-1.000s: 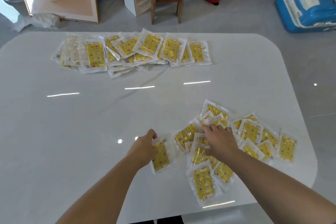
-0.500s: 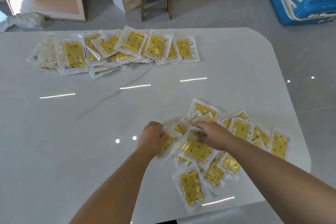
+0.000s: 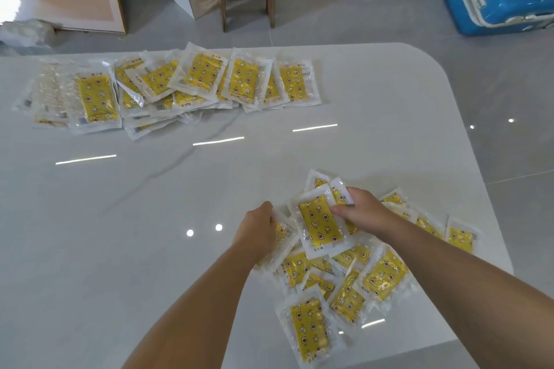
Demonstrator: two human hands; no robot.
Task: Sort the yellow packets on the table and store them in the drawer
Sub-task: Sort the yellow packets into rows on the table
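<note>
Fingers (image 3: 352,196) of the right hand (image 3: 364,211) curl round the far right edge of a raised packet (image 3: 319,225), with the thumb pressed onto its clear border. That packet is lifted and tilted above the near heap (image 3: 383,275) of yellow packets at the table's (image 3: 120,219) near right corner.

The grip looks like the weak spot. It is a pinch on slick film at 1 edge, so the packet could slide out and drop back into the heap, undoing the pick. At least 1 more packet seems caught behind it under the same fingers, and I cannot tell whether that is meant; an extra 1 could fall free in the carry. Packets at the heap's near edge lie close to the table rim, so a sweep of either forearm could push them to the floor. The film wrappers overlap and may drag neighbours along when 1 is pulled.

On the other side, the left hand (image 3: 259,226) is clenched over the left edge of a lower packet (image 3: 281,234). Its knuckles face the camera and its fingertips are hidden, so how deep the hold goes cannot be seen. The 2 hands sit close, on either side of the raised packet.

A far row (image 3: 192,84) of overlapped packets lies along the table's back edge, well apart from the heap. No drawer is in view, so storing looks some way off.
</note>
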